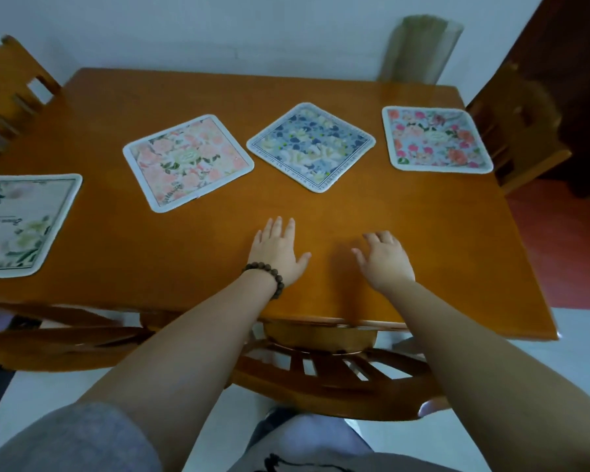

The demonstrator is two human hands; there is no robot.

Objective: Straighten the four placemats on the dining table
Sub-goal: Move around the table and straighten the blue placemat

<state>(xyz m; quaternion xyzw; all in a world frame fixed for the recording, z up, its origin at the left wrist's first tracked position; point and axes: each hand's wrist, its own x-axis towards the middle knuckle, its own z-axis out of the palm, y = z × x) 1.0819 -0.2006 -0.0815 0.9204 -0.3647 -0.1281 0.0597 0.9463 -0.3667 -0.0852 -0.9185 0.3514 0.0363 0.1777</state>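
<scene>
Far-left placemat: a pale floral placemat [17, 224] is lying at the left edge of the dining table [191, 260], partly cut off by the view.
Peach placemat: a peach floral placemat [188, 161] is sitting skewed, turned slightly clockwise.
Your left hand: your left hand [278, 253] is resting flat on bare wood, fingers straight, holding nothing.
Blue placemat: the blue floral placemat [311, 146] is sitting corner-on like a diamond, directly ahead of your left hand, which is nearer.
Your right hand: your right hand [385, 258] is hovering loosely spread, gripping nothing.
Pink placemat: the pink floral placemat [436, 139] is lying far right, nearly square.
</scene>
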